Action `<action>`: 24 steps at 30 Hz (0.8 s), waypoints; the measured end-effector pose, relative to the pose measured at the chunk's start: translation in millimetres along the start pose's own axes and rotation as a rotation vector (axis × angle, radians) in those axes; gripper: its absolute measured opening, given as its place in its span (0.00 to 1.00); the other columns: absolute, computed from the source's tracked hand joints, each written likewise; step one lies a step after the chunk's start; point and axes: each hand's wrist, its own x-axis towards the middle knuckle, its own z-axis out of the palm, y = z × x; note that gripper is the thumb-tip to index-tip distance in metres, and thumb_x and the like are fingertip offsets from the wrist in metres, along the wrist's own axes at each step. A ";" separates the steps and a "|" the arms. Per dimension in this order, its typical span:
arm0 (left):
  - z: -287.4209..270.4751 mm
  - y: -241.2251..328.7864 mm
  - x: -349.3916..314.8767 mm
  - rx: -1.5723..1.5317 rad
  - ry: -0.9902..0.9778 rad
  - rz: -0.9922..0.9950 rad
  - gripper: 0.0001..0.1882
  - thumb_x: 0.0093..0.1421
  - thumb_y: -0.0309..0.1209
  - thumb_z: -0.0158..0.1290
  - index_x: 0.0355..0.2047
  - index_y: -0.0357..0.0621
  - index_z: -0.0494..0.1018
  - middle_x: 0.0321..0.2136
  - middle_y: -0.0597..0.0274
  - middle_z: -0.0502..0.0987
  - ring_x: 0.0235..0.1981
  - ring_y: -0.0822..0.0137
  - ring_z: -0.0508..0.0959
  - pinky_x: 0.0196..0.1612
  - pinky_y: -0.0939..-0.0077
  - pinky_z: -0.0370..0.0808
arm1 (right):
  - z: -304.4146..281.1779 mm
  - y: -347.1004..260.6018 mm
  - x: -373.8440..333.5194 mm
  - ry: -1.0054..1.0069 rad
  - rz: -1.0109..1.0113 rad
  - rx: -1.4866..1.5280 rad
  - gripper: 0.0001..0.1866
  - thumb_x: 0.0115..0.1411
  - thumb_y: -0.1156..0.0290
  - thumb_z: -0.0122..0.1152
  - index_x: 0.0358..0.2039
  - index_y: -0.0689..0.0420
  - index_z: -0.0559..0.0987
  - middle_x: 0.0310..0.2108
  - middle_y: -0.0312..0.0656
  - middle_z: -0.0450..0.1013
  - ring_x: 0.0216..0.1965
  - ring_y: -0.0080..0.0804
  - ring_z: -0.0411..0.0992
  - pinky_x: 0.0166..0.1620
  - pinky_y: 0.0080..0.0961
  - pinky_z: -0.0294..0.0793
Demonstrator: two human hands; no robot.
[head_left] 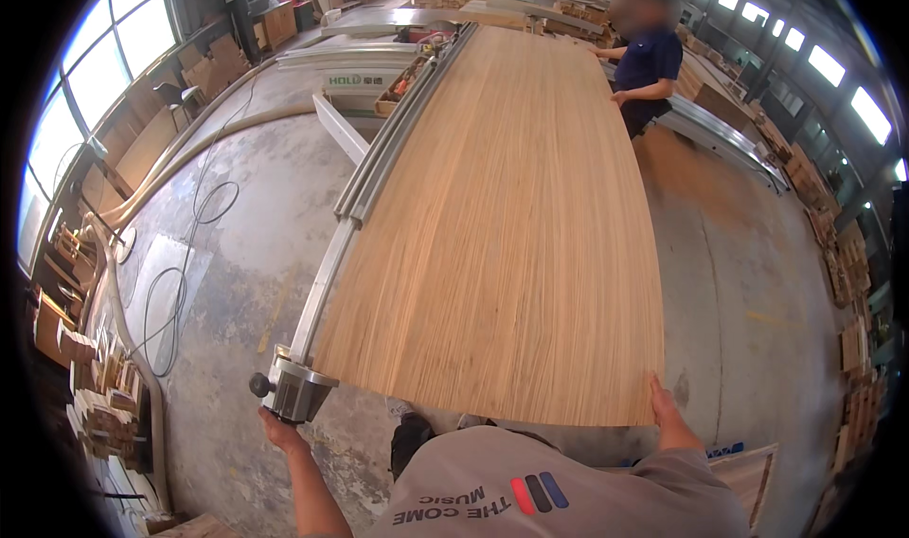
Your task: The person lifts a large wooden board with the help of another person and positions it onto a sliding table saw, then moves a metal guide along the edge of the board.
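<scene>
A large wood-grain panel (502,254) stretches away from me along the sliding table of a panel saw. My right hand (666,405) holds its right edge at the near corner; some fingers are hidden against the panel. On the near left, a metal end block (299,389) with a round black knob (259,385) caps a long metal rail (327,287). My left hand (280,431) grips the underside of that block, its fingertips partly hidden. At the far right edge, a co-worker (649,60) in a dark shirt has both hands at the panel.
A white angled brace (339,129) juts out left of the rail. Beside the rail sits a wooden tray (402,88) of small items. Black cable (180,292) and a thick hose (121,301) lie on the concrete floor. Wood offcuts (109,415) are stacked at left.
</scene>
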 end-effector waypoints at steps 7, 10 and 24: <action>-2.0 2.9 -1.8 0.000 -0.013 0.023 0.31 0.62 0.55 0.42 0.51 0.38 0.65 0.42 0.57 0.72 0.38 0.63 0.76 0.34 0.69 0.76 | 0.0 5.9 12.7 -0.029 -0.004 -0.004 0.51 0.51 0.36 0.54 0.57 0.73 0.58 0.54 0.54 0.63 0.53 0.44 0.65 0.52 0.42 0.66; 3.2 5.6 -6.1 -0.010 -0.010 0.047 0.29 0.63 0.54 0.41 0.45 0.37 0.68 0.36 0.58 0.75 0.33 0.65 0.77 0.32 0.71 0.76 | -1.7 2.9 6.6 -0.045 -0.016 0.025 0.52 0.51 0.35 0.54 0.57 0.74 0.58 0.55 0.54 0.63 0.54 0.43 0.64 0.53 0.40 0.65; -1.7 0.9 1.1 0.027 0.034 -0.025 0.34 0.61 0.56 0.43 0.52 0.37 0.65 0.45 0.55 0.72 0.40 0.61 0.76 0.35 0.69 0.77 | -3.8 -10.3 -5.9 -0.110 -0.004 0.045 0.51 0.52 0.35 0.52 0.58 0.70 0.58 0.56 0.52 0.62 0.53 0.43 0.64 0.52 0.41 0.66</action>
